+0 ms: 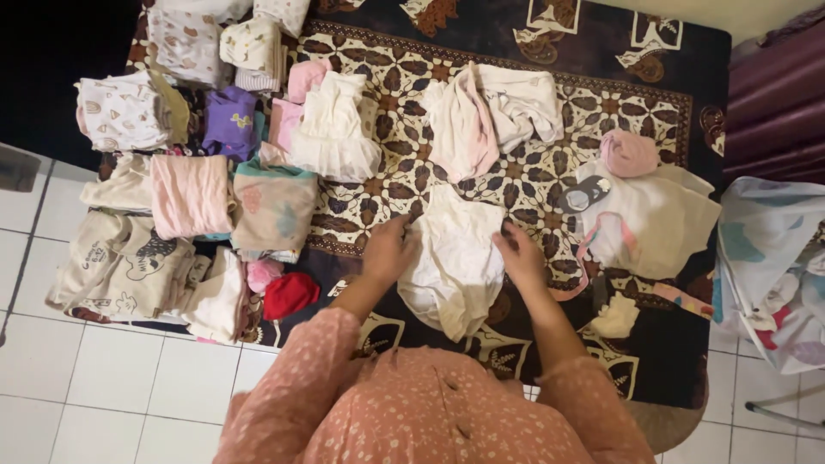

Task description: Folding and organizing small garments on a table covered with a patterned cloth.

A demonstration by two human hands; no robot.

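Observation:
A small white garment [454,258] lies spread on a dark patterned cloth [550,155] in front of me. My left hand [387,251] presses its left edge, fingers curled on the fabric. My right hand [521,256] grips its right edge. Both arms wear pink dotted sleeves. Beyond the garment lies a loose heap of white and pale pink clothes [490,112].
Folded stacks of small clothes fill the left side: cream printed pieces [120,266], a pink one [191,194], a purple one [230,120], a red item [289,294]. To the right lie a white garment [653,219] and a pink roll [627,153]. White tiled floor [112,387] surrounds the cloth; a light bag [769,266] stands at the right.

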